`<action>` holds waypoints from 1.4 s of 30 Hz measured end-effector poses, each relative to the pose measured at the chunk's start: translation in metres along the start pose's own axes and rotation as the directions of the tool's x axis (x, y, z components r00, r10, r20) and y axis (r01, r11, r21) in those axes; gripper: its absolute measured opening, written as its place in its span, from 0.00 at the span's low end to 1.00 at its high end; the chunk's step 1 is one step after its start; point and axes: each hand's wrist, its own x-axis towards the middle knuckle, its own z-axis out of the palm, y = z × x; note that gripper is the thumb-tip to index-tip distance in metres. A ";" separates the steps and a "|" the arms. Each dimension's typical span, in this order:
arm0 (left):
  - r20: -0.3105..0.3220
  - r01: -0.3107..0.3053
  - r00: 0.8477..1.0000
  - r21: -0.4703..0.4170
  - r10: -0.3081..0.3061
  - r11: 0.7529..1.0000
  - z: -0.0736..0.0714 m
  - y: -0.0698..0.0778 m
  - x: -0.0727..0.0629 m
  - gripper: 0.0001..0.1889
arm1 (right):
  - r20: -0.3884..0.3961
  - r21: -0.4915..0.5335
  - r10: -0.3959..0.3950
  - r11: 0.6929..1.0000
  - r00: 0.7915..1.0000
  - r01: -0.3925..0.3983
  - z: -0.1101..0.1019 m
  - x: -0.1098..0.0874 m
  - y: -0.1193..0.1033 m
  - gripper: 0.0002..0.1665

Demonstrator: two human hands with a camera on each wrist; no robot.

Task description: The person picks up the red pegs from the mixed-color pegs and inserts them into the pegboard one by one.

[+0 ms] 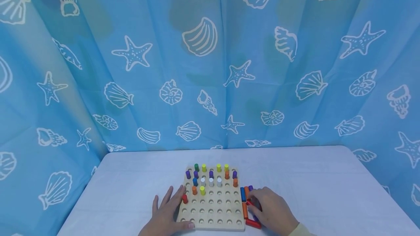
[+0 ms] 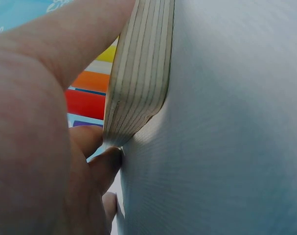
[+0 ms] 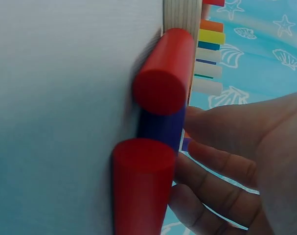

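A wooden pegboard (image 1: 215, 207) lies on the table, with several coloured pegs standing in its far rows. My left hand (image 1: 166, 214) is spread at the board's left side, its thumb at the near left corner and a finger along the edge. My right hand (image 1: 270, 208) is over loose pegs at the board's right edge, its thumb and fingers partly bent. By those fingertips lies a red peg (image 1: 250, 203); whether they pinch it cannot be made out. In the right wrist view, a red peg (image 3: 160, 85), a dark blue-purple peg (image 3: 160, 127) and another red peg (image 3: 143, 191) lie beside the fingers.
A blue peg (image 1: 242, 194) and an orange peg (image 1: 245, 210) lie along the board's right edge. A red peg (image 1: 253, 223) lies off its near right corner. Behind the white table (image 1: 308, 177) hangs a blue curtain (image 1: 210, 83) with shell prints.
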 end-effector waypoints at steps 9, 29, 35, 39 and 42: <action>0.001 -0.004 1.000 0.000 0.004 1.000 -0.002 0.001 -0.001 0.63 | -0.004 -0.011 -0.018 1.000 1.000 0.018 0.001 0.001 0.002 0.13; 0.013 -0.016 1.000 -0.015 0.017 1.000 0.000 -0.004 0.000 0.63 | 0.021 0.000 0.009 1.000 1.000 -0.009 -0.001 0.002 -0.002 0.10; 0.019 -0.009 1.000 -0.021 0.009 1.000 0.000 -0.003 0.000 0.63 | 0.018 -0.025 -0.002 1.000 1.000 0.002 -0.002 0.002 -0.002 0.17; 0.017 -0.010 1.000 -0.018 0.010 1.000 -0.001 -0.002 -0.001 0.63 | -0.021 -0.059 -0.018 0.998 1.000 0.017 -0.002 0.000 -0.002 0.18; 0.016 -0.009 1.000 -0.016 0.009 1.000 -0.002 -0.001 -0.001 0.63 | -0.047 -0.075 -0.031 0.997 0.998 0.027 -0.004 -0.001 -0.002 0.16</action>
